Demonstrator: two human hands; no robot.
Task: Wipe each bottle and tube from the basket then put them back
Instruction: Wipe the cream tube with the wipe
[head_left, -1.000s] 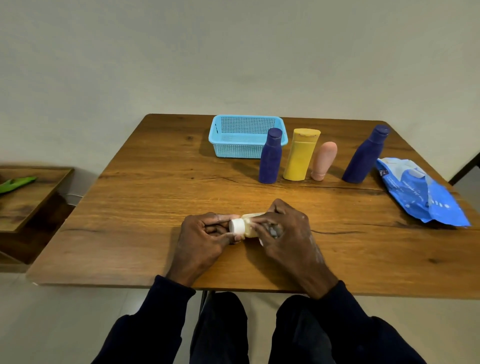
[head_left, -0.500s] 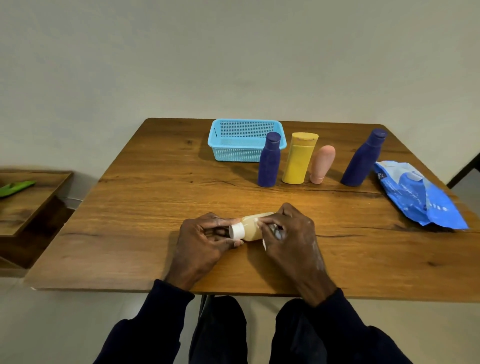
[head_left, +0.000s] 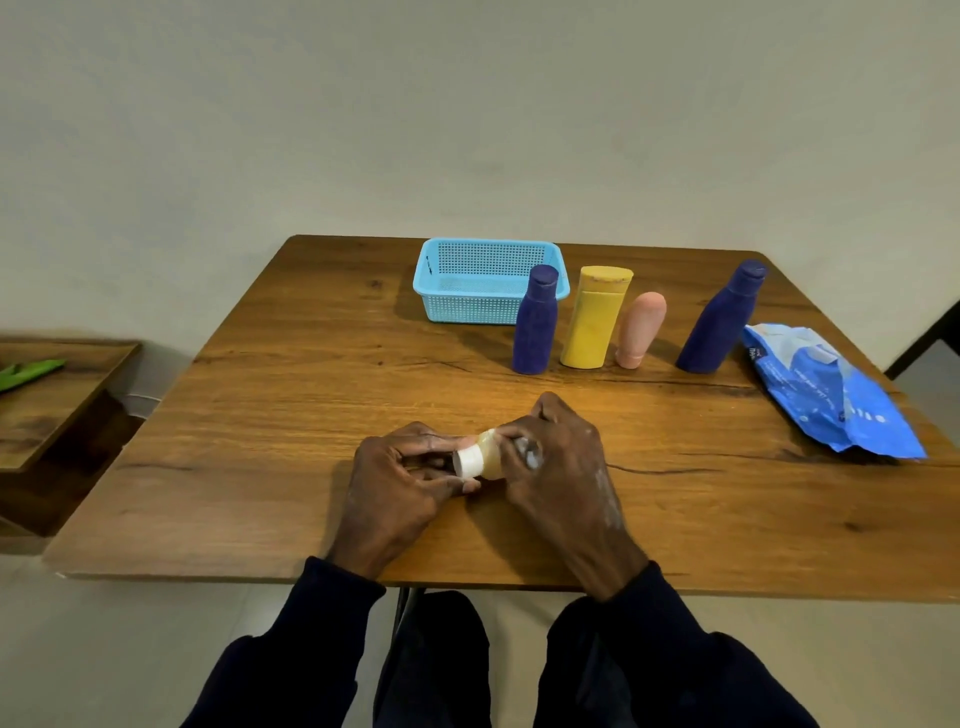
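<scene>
Entry: small bottle (head_left: 488, 460), centre frame, left hand (head_left: 400, 483) pinching cap end, right hand (head_left: 563, 467) gripping body; I judge it light, slick.

The right hand (head_left: 563, 470) hides most of the cream bottle (head_left: 491, 458).

Your desk (head_left: 291, 395) is grained wood with a soft sheen — the basket (head_left: 470, 306) perforated plastic, the wipes pack (head_left: 831, 400) glossy, crinkled film.
</scene>
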